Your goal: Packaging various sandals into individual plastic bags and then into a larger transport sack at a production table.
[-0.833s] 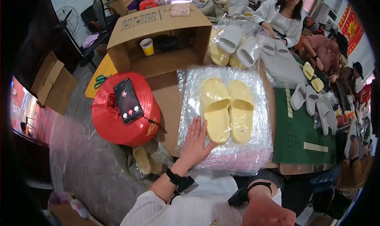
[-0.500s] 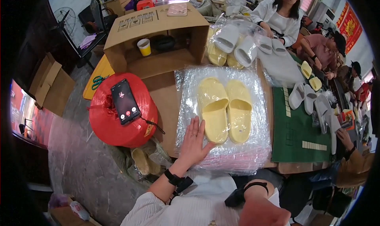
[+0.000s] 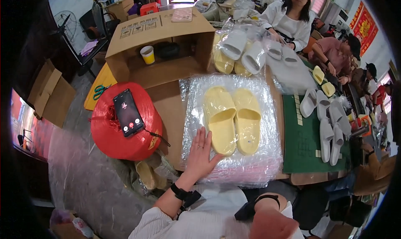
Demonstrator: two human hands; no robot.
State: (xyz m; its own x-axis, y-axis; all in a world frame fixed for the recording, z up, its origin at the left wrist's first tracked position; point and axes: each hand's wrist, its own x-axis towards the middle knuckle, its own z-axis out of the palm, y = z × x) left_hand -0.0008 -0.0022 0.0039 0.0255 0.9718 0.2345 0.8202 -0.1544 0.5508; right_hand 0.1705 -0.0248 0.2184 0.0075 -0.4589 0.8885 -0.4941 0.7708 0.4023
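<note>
Two slippers [image 3: 222, 124] are lying right of the flat, thumb-spread left hand [image 3: 200, 155], the grip of the right hand [image 3: 273, 225] being unclear.

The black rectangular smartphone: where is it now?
In the head view, the smartphone lies left of centre on the round red plastic roll, near the large brown cardboard box.

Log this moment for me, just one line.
left hand: spread flat on clear plastic bags | right hand: low by the body, grip unclear | yellow slippers: side by side atop bags
</note>
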